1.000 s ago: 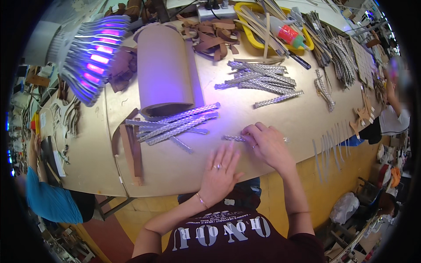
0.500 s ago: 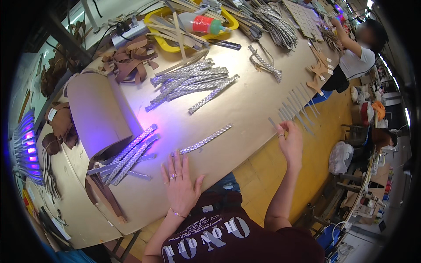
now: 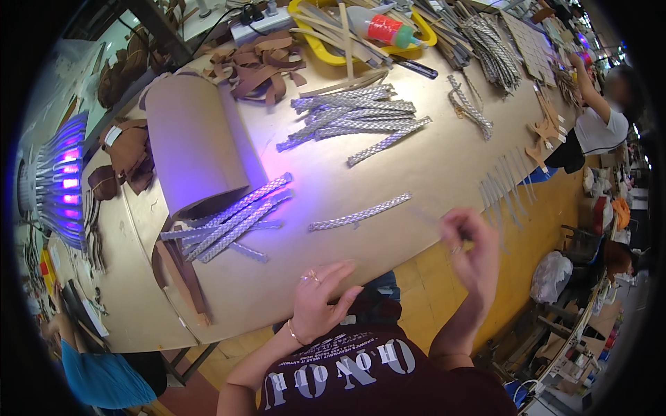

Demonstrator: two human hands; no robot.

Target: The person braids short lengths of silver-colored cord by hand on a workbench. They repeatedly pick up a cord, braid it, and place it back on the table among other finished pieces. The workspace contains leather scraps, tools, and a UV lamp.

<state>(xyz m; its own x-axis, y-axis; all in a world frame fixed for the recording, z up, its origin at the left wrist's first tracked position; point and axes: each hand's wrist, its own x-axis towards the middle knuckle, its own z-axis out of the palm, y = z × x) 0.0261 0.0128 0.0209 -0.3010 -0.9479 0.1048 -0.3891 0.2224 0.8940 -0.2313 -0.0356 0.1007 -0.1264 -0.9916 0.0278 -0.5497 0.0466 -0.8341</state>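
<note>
A single braided silver-grey strap (image 3: 361, 212) lies on the table in front of me. My left hand (image 3: 322, 295) is just below it over the near edge, fingers stretched out and holding nothing. To the strap's right my right hand (image 3: 475, 246) is raised at the table edge, fingers pinched and blurred. A thin grey strip (image 3: 429, 216), smeared by motion, juts from its fingertips toward the strap. Beyond that hand, several similar thin strips (image 3: 510, 187) stick out over the edge. A pile of braided straps (image 3: 357, 118) lies farther back, and another bundle (image 3: 232, 218) rests at the left.
A curled brown sheet (image 3: 198, 145) stands left, with brown scraps (image 3: 260, 66) behind it. A yellow tray (image 3: 322, 52) holds strips and a bottle (image 3: 392, 31); a box cutter (image 3: 416, 67) lies nearby. A violet-lit lamp (image 3: 62, 184) stands far left. Other people are at the far right and lower left.
The view has shifted, so the table things sit farther right. My left hand has drawn back from the strap toward me. My right hand has brought a thin strip away from the row at the edge.
</note>
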